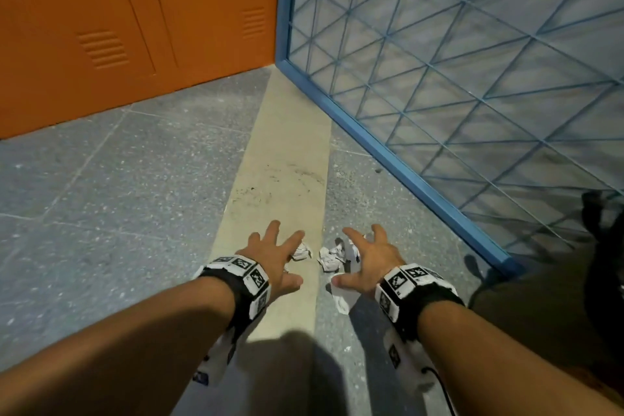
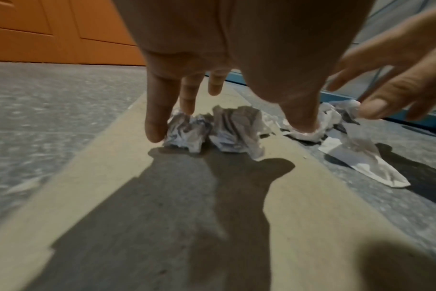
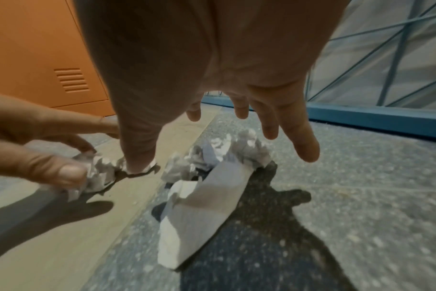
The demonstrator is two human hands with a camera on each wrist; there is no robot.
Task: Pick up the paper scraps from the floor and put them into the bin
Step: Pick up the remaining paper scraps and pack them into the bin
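Several white paper scraps lie on the floor. Two crumpled balls (image 1: pixel 301 252) (image 1: pixel 331 257) sit between my hands, and a flatter folded piece (image 1: pixel 342 299) lies under my right thumb. My left hand (image 1: pixel 273 255) hovers with fingers spread over the left ball (image 2: pixel 187 132), its fingertips touching the paper. My right hand (image 1: pixel 368 255) is spread above the right crumpled heap (image 3: pixel 212 157) and the folded piece (image 3: pixel 199 212), with its thumb down on a paper edge. Neither hand grips anything. No bin is in view.
Orange locker doors (image 1: pixel 135 27) stand at the back left. A blue-framed mesh panel (image 1: pixel 439 78) runs along the right, close to the scraps. A dark object (image 1: pixel 604 240) sits at the right edge. The floor is grey stone (image 1: pixel 101 196) with a beige strip (image 1: pixel 280 162).
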